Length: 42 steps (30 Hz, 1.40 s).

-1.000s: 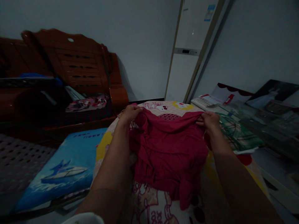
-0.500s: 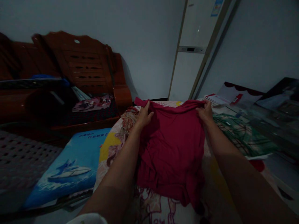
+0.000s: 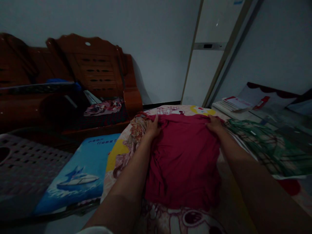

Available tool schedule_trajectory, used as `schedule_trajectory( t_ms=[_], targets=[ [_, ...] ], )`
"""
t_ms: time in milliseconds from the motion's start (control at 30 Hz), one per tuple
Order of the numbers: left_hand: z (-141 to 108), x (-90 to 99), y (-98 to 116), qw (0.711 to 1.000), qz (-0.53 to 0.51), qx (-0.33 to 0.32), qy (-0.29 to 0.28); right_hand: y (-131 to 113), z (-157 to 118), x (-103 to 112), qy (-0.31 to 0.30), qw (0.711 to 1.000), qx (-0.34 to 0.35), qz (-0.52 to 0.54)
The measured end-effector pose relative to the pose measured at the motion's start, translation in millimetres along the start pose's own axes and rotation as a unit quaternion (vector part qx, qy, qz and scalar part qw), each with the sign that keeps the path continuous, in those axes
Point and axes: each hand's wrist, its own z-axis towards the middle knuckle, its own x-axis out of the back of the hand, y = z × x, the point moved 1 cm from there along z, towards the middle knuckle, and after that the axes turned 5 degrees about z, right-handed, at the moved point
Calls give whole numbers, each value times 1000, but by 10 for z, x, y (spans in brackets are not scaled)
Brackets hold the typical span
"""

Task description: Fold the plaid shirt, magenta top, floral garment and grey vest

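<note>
Magenta garment (image 3: 185,159) lies spread, with soft creases, on a patterned cover (image 3: 168,110) straight ahead of the person. Its far edge runs roughly from 11 to 1 o'clock, and its near edge falls unevenly over printed figures on the cover.

At the garment's 11 o'clock corner, the left hand (image 3: 153,128) pinches bunched fabric between thumb and fingers, the forefinger pointing away from the person. At its 1 o'clock corner, the right hand (image 3: 214,124) pinches the far edge, and a bit of fabric reaches out past the knuckles.

Just beside the left hand, at the garment's 10 o'clock, a floral cloth (image 3: 137,130) sits crumpled on the cover. At 2 to 3 o'clock, past the right hand, lies a green plaid cloth (image 3: 268,139). A stack of papers (image 3: 235,103) is at 1 to 2 o'clock, with a red item (image 3: 262,102) to its right, too dim to make out.

Farther out at 9 o'clock is a blue pad (image 3: 95,156) printed with a boat, and beyond it a pale woven seat (image 3: 36,169). A carved wooden bench (image 3: 96,70) stands at 10 to 11 o'clock, with pink patterned fabric (image 3: 104,107) on its seat. Well apart at 12 to 1 o'clock, a tall white cabinet unit (image 3: 203,71) with a small dark display stands against the wall (image 3: 161,48).
</note>
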Motion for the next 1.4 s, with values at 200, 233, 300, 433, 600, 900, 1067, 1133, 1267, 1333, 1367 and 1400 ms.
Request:
schedule_trajectory(
  t_ms=[200, 233, 300, 433, 600, 900, 1067, 1133, 1267, 1333, 1367, 1400],
  targets=[
    [20, 266, 77, 996, -47, -1, 74, -140, -638, 157, 0, 1000, -4, 28],
    [6, 353, 122, 995, -53, -17, 83, -185, -756, 235, -2, 999, -4, 39],
    [-40, 545, 242, 990, -67, -60, 106, -278, -998, 402, -23, 997, 9, 75],
    [-219, 811, 592, 979, -120, -131, 103, -392, -1477, 664, -136, 972, 23, 190],
    [-690, 530, 1060, 964, -120, -234, -48, -324, -1855, 776, -202, 943, -19, 264],
    [-1451, -84, 994, 894, -167, -335, -246, -603, -2248, 812, -326, 910, 132, 221],
    [-1534, -5, 986, 875, -232, -325, -273, -357, -2278, 888, -148, 978, 22, 145],
    [-1618, 30, 1056, 860, -249, -342, -286, -216, -2282, 916, -52, 990, -9, 130],
    [-1879, 100, 1264, 822, -223, -427, -303, -82, -2342, 929, 8, 985, -44, 167],
    [-2017, 117, 1358, 822, -162, -469, -279, -86, -2389, 937, 22, 979, -51, 197],
    [-2077, 115, 1393, 830, -119, -480, -259, -96, -2415, 946, 22, 975, -54, 214],
    [-2126, 107, 1419, 840, -76, -482, -238, -108, -2444, 957, 11, 971, -59, 233]
  ],
)
